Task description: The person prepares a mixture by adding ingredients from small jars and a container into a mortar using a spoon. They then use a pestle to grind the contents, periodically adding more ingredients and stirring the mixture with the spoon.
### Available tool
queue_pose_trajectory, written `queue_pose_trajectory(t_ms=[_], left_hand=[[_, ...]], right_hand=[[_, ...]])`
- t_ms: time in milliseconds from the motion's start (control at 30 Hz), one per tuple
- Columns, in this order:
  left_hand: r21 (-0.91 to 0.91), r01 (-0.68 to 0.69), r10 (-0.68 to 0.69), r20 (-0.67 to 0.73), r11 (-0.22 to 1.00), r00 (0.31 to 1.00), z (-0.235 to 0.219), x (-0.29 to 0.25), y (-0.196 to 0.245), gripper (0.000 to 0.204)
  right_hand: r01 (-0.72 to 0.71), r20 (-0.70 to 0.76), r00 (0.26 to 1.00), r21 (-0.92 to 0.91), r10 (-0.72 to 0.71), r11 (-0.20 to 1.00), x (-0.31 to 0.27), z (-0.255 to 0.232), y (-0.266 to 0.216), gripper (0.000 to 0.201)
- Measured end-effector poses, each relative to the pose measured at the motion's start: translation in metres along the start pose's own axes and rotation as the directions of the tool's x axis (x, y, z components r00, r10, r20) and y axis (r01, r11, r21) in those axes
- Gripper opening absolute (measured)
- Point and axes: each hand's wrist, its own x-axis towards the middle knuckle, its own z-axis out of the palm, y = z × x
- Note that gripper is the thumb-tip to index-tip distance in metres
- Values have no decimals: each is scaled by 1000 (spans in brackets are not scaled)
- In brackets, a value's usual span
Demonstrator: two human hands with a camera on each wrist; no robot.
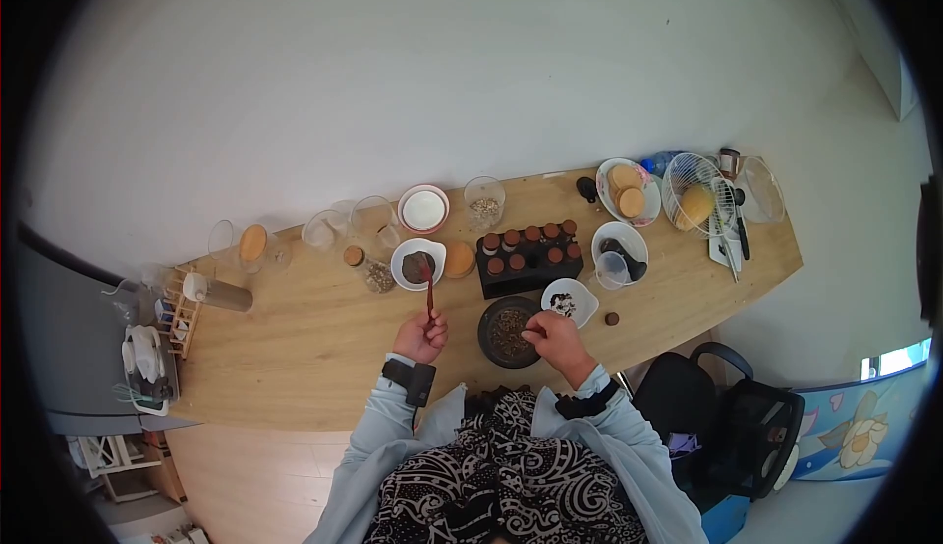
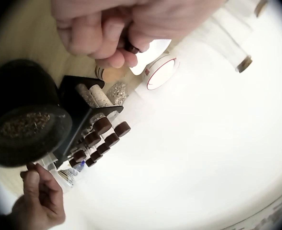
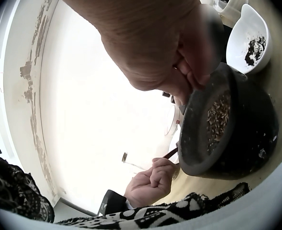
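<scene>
My left hand [image 1: 422, 336] grips the handle of a slim dark-red spoon [image 1: 430, 294]. The spoon's far end lies in a white lipped bowl [image 1: 397, 265] with dark grey contents. To the right stands a black mortar [image 1: 483, 340], holding dried brown plant bits [image 3: 218, 117]. My right hand [image 1: 562, 345] is at the mortar's right rim, fingers curled and thumb close to them, pinching the edge. Just behind that hand is another white lipped bowl [image 1: 586, 299] with black and white bits. In the right wrist view the wrist hides part of the fingertips.
A black rack [image 1: 499, 284] of brown-capped bottles stands behind the mortar. Glass jars [image 1: 374, 218] and stacked bowls [image 1: 424, 208] line the wall. At right are a bowl with a cup [image 1: 611, 269], a floral plate [image 1: 648, 212] and a wire basket [image 1: 688, 176]. A small brown cap [image 1: 612, 318] lies near the front edge.
</scene>
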Motion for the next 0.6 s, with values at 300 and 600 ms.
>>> queue_pose_trajectory(t_ms=[300, 600], left_hand=[[-251, 1, 44, 172, 968, 984, -14, -6, -17, 28], [-54, -77, 83, 108, 996, 991, -4, -22, -19, 28]], right_hand=[[-15, 49, 999, -23, 16, 1000, 0, 3, 1, 16], [-10, 39, 999, -3, 10, 1000, -2, 3, -5, 16]])
